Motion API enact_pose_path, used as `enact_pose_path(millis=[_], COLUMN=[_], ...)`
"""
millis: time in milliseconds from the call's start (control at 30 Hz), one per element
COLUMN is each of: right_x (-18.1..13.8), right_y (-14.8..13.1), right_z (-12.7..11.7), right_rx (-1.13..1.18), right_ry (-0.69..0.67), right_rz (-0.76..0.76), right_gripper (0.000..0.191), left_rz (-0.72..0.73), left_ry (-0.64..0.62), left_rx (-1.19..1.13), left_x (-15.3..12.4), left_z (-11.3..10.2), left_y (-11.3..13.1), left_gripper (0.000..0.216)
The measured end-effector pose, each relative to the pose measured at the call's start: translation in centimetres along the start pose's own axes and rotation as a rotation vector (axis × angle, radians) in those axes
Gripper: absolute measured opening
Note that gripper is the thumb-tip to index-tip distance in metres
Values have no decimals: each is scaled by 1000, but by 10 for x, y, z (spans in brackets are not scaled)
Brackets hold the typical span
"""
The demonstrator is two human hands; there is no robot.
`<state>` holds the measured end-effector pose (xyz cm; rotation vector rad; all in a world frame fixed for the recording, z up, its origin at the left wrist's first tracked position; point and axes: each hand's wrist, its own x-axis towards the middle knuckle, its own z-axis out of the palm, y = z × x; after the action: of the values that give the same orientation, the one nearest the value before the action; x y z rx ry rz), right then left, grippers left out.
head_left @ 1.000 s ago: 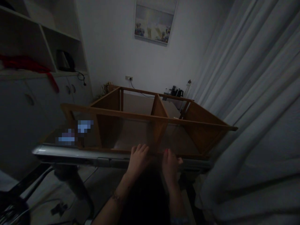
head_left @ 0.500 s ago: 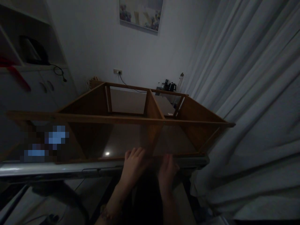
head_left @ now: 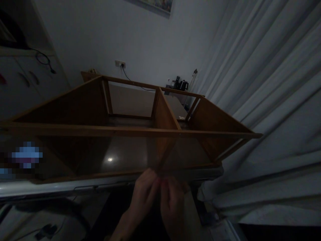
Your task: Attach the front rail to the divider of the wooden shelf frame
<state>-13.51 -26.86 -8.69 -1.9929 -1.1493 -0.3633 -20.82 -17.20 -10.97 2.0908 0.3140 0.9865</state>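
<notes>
A brown wooden shelf frame (head_left: 125,131) lies on its back on a glossy dark table with a silver front edge (head_left: 50,188). A middle divider (head_left: 164,115) splits the frame into two bays. My left hand (head_left: 145,190) and my right hand (head_left: 173,198) are pressed close together at the frame's near rail, right where the divider's lower end meets it. Both hands have their fingers curled inward. The dim light hides what, if anything, is between the fingers.
A grey curtain (head_left: 263,83) hangs close along the frame's right side. White cabinets (head_left: 22,78) with a dangling cable stand on the left. On the far wall are a socket (head_left: 119,63) and a picture (head_left: 155,3); small black items (head_left: 181,83) sit behind the frame.
My hands lay apart with fingers stretched on the near rail; they have since drawn together and curled. The view has moved closer and tilted down over the frame.
</notes>
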Motion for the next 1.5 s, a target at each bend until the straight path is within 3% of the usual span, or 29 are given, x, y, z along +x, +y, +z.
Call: enact_pose_path(millis=[133, 233, 300, 367, 600, 900, 1067, 1267, 1400, 1500], right_x=[34, 62, 73, 77, 87, 87, 82, 76, 67, 45], right_y=[44, 81, 98, 108, 120, 124, 119, 113, 91, 57], right_z=[-5, -4, 1, 6, 5, 9, 5, -7, -20, -24], right_rx=[-302, -440, -346, -286, -120, -204, -279, -389, -406, -190], right_ry=[84, -46, -230, -324, -457, -379, -351, -325, -222, -172], right_rz=[154, 133, 35, -13, -72, -82, -90, -85, -74, -98], right_gripper=[26, 24, 30, 34, 25, 21, 24, 23, 24, 25], left_rz=[-133, -196, -231, -270, -314, -146, -195, -211, -181, -154], left_ry=[197, 294, 300, 297, 266, 178, 86, 65, 79, 20], left_rx=[-48, -43, -49, -62, -82, 329, 360, 351, 371, 360], left_x=[1, 1, 1, 1, -1, 1, 2, 1, 1, 3], left_z=[-9, -12, -12, -13, -15, -20, -23, -26, -23, -20], left_y=[-3, -8, -11, -12, -12, -12, -2, -1, -5, -2], left_gripper=[27, 31, 32, 32, 30, 21, 19, 21, 23, 23])
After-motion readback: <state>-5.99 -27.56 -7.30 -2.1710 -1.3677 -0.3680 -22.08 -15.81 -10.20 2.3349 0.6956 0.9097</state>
